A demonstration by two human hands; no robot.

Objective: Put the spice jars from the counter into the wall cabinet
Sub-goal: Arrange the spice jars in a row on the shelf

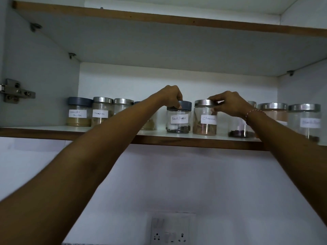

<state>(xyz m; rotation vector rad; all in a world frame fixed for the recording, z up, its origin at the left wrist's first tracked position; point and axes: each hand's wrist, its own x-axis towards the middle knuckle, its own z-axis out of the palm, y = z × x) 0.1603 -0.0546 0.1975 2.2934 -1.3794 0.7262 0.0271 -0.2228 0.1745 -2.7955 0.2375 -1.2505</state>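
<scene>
Item: clear glass "Black Pepper" jar, grey lid [179,119], and "Cinnamon" jar, steel lid [205,119], on cabinet shelf [106,129]. I judge both rigid, breakable, slick-walled, light. My left hand [172,96] grips grey lid from above; right hand [228,103] pinches steel lid rim. Best hold: lid edge.

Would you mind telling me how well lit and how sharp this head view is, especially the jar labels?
Head view: dim and bluish, no glare. Labels read clearly on the Black Pepper jar and the Cinnamon jar; the far-right jar label is blurred. Wide-angle distortion bows the shelf edge.
</scene>
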